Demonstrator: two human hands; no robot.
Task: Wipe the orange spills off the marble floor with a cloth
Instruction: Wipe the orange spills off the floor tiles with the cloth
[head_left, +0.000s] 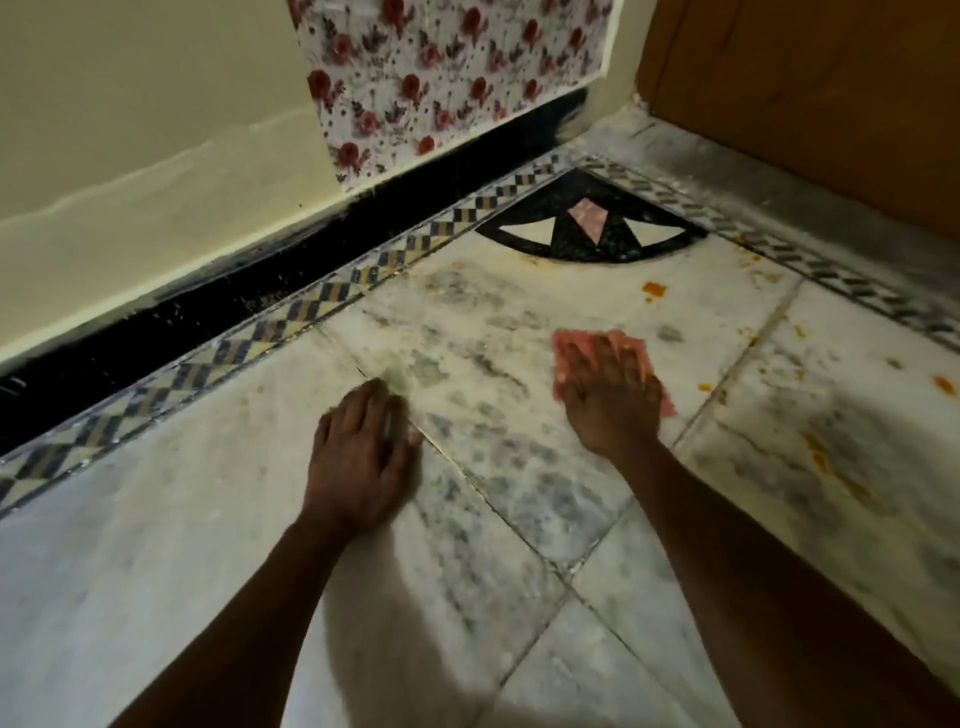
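Head view, right hand (610, 395): laid flat on the pink cloth (631, 345), fingers straight and spread, pressing it to the floor; no curl round the fabric, so neither clenched nor grasping

Head view, cloth: pink, spread flat on the marble floor (519, 483) under the right palm; edges showing past the fingertips and at the hand's right side; near the floor's inlaid far corner, short of it

Head view, left hand (363, 447): palm down on bare marble, fingers extended and slightly blurred; holding nothing, released; well apart from the cloth, nearer the patterned border along the left wall

Head view, orange spills (653, 289): one blob beyond the cloth toward the far corner; smaller specks near the tile joint right of the cloth; another spot (943, 384) at the floor's right edge; a long smear (831, 467) on the right-hand tile

Head view, floor: white marble with grey veining and dull stains; checkered border strip (291, 317) along the left side; black fan-shaped inlay (587, 223) with a pink diamond in the far corner

Head view, surroundings: cream wall (130, 130) with black skirting; floral sheet (441, 67) on the wall; wooden door (831, 93) at the far right
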